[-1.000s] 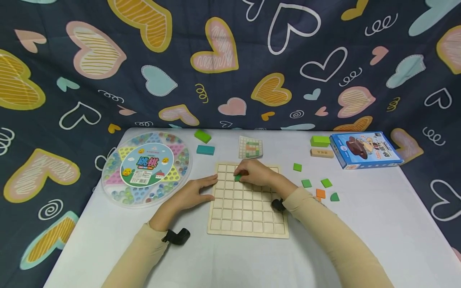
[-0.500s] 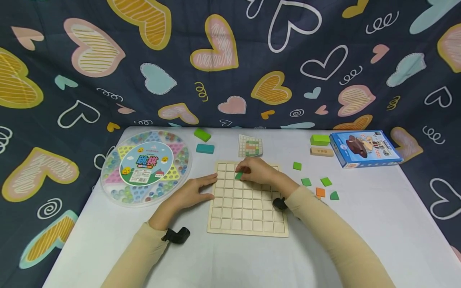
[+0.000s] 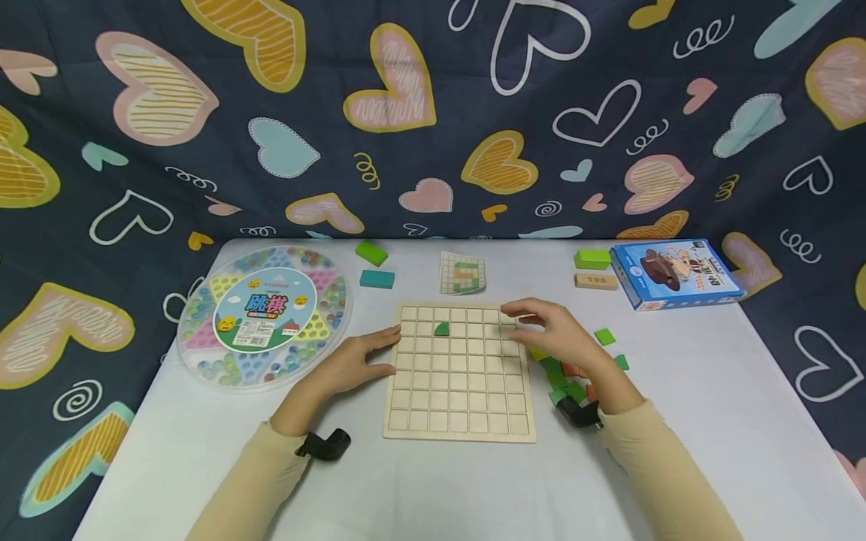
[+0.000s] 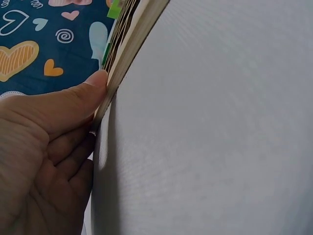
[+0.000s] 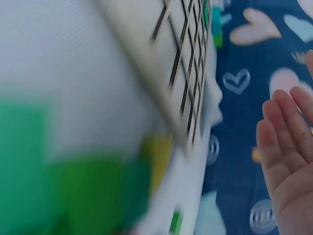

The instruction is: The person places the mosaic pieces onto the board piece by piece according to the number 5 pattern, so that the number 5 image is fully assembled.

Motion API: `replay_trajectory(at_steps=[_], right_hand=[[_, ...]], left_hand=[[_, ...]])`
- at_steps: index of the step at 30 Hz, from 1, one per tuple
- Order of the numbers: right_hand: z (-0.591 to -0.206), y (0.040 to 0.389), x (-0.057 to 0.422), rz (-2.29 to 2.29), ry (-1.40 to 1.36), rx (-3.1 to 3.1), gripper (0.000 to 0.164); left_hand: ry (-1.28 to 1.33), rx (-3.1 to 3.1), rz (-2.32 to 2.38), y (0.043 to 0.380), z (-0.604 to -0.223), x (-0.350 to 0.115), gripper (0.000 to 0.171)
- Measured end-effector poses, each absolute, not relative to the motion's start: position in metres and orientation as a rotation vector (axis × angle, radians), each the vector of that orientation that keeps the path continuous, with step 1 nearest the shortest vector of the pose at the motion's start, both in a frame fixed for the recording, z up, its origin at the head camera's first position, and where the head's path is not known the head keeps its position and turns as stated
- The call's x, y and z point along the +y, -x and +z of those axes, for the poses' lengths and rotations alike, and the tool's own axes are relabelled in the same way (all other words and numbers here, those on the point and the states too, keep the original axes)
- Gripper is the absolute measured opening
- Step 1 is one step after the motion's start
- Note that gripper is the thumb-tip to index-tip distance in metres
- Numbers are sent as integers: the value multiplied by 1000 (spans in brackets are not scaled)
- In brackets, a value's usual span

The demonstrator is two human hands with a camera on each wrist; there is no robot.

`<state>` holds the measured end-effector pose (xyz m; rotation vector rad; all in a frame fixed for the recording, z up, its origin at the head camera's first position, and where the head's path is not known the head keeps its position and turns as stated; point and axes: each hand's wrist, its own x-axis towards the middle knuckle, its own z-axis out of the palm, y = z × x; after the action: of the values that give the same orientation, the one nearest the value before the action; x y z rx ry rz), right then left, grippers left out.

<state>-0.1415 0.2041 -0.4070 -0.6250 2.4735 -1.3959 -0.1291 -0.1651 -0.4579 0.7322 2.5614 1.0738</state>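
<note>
A square wooden grid board [image 3: 460, 402] lies flat on the white table. One green quarter-round tile [image 3: 442, 329] sits in a cell of its second row. My left hand [image 3: 348, 366] touches the board's left edge with thumb and fingertips; in the left wrist view the thumb [image 4: 93, 88] lies against that edge. Over the board's upper right edge hovers my right hand [image 3: 551, 330], its fingers extended and holding nothing. Below it, partly hidden, several green, orange and yellow tiles [image 3: 556, 376] lie bunched; they look blurred in the right wrist view.
Behind the board lies a small printed pattern card [image 3: 463, 273]. A round marble game set [image 3: 196, 349] lies to the left, with green [image 3: 371, 253] and teal blocks [image 3: 376, 279] near it. At the back right are a blue box [image 3: 676, 274], a green block [image 3: 591, 259] and a wooden block [image 3: 596, 281].
My right hand has let go of the green tile, which stays on the board, and moved right toward the loose tiles. The left hand keeps its place at the edge.
</note>
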Motion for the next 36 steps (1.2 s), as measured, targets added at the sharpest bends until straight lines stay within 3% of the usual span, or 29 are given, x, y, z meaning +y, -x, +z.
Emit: replay_trajectory(at_steps=[14, 22, 36], right_hand=[[-421, 98, 313, -1144, 267, 2673, 45], [-430, 96, 328, -1021, 223, 2652, 46], [-447, 105, 330, -791, 315, 2831, 31]], left_hand=[[-717, 2564, 1070, 129, -455, -169, 61], [-740, 2548, 1089, 130, -457, -167, 60], [-733, 2554, 1094, 129, -458, -166, 61]])
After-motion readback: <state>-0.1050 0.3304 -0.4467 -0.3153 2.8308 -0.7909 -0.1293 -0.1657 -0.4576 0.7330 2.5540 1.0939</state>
